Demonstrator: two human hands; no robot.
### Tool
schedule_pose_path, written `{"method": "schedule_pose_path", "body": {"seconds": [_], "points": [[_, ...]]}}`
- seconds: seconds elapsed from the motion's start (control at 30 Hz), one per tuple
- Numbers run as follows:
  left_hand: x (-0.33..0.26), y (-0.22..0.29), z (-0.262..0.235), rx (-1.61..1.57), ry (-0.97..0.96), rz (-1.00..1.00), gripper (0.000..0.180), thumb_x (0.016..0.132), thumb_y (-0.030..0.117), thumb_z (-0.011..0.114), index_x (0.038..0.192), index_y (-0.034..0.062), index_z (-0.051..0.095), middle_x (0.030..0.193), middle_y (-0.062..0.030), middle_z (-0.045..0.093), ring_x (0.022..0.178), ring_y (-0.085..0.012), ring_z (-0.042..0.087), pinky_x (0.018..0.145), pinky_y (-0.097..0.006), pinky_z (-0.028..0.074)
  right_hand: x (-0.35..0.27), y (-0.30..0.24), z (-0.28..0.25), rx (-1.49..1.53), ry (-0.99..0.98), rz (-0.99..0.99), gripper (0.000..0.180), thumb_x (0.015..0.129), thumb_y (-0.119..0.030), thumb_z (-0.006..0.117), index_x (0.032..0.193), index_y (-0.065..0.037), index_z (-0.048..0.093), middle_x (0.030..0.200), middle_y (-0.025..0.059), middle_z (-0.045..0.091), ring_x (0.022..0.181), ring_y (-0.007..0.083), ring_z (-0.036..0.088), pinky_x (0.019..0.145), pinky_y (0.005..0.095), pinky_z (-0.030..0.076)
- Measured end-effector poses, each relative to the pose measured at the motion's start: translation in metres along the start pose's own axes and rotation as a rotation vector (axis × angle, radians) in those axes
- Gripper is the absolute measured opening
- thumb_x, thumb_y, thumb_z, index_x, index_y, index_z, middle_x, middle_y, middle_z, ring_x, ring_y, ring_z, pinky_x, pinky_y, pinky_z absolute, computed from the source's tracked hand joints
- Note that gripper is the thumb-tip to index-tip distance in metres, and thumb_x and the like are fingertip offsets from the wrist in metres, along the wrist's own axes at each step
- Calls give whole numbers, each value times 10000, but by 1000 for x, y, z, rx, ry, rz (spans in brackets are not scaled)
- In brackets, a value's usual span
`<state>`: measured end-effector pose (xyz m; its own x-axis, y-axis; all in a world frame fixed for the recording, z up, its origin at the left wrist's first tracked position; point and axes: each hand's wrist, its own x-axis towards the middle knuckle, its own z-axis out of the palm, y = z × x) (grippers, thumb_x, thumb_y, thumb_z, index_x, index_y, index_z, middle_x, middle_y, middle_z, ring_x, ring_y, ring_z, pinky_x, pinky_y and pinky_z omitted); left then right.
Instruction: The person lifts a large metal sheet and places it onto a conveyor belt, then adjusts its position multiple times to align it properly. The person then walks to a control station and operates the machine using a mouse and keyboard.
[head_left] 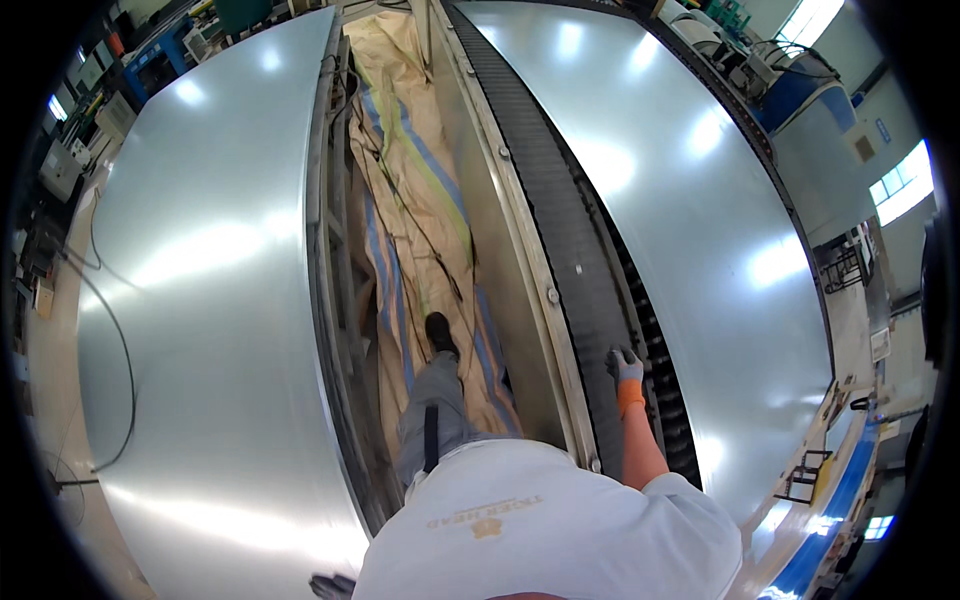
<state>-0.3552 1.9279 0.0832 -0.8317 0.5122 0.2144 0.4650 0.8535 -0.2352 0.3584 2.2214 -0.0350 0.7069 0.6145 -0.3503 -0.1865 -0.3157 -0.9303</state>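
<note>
My right hand [625, 365], in a grey glove with an orange cuff, is over the dark ribbed cover strip [590, 300] of the machine. Its fingers are curled together, and whatever they may hold is hidden. To its right lies a large shiny metal sheet [700, 220], apart from the hand. At the bottom edge, my left hand [332, 586] in a dark glove shows only partly, its fingers apart. It is by the near right corner of another large metal sheet [210, 300]; whether it touches the sheet I cannot tell.
Between the sheets runs a narrow passage with a striped, crumpled tarp [420, 180] and a dark cable [405, 205]. A metal side wall [500, 230] bounds it on the right, a frame [328, 250] on the left. My shoe [440, 335] stands on the tarp.
</note>
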Motion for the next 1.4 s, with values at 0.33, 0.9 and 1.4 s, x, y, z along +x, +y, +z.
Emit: {"method": "schedule_pose_path", "body": {"seconds": [0.33, 0.9, 1.4], "points": [[182, 220, -18, -232, 14, -394, 554, 964, 402, 550, 1396, 61, 488, 1378, -121, 541, 1260, -268, 509, 996, -394, 442, 210, -129, 299, -660, -51, -404, 406, 786, -195, 797, 1099, 30, 669, 949, 146, 723, 833, 261, 686, 785, 356, 535], [550, 964, -181, -1680, -427, 388, 371, 994, 138, 518, 1312, -52, 538, 1260, -145, 611, 1123, -214, 593, 1025, -333, 438, 275, -183, 386, -1136, 147, 191, 505, 746, -502, 721, 1040, -92, 700, 1004, 155, 700, 968, 359, 652, 827, 416, 515], [611, 1561, -293, -1567, -1505, 450, 372, 960, 244, 617, 1230, -11, 601, 1104, -144, 678, 955, -246, 675, 811, -343, 542, 573, -287, 630, 287, 435, 415, 310, 889, -258, 675, 1082, -18, 638, 917, 140, 691, 815, 332, 677, 726, 476, 560]]}}
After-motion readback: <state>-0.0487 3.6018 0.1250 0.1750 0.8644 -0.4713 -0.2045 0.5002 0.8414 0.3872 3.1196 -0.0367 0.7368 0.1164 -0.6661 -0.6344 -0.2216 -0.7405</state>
